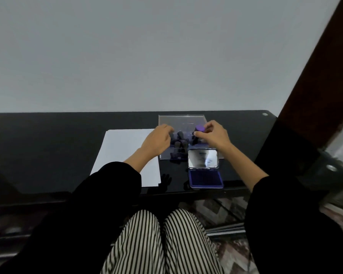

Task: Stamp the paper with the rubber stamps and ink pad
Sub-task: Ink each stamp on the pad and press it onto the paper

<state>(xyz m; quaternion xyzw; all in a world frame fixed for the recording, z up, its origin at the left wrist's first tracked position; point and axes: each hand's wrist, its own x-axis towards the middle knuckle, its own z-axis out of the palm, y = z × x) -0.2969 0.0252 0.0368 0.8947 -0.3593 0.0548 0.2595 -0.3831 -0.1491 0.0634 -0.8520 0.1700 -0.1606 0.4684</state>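
Note:
A white sheet of paper point(123, 151) lies on the black table, left of centre. To its right a clear plastic case point(181, 120) holds several dark rubber stamps point(179, 142). My right hand point(214, 135) pinches one stamp point(198, 129), tilted so that its purple face shows, above the case. My left hand point(156, 142) reaches over the case's left edge with curled fingers; whether it grips anything is hidden. In front of the case the ink pad point(205, 177) lies open, its shiny lid point(203, 159) raised.
The glossy black table point(48, 147) stands against a plain grey wall. A dark wooden post point(313, 80) rises at the right. My striped trousers point(158, 244) show below the table's front edge.

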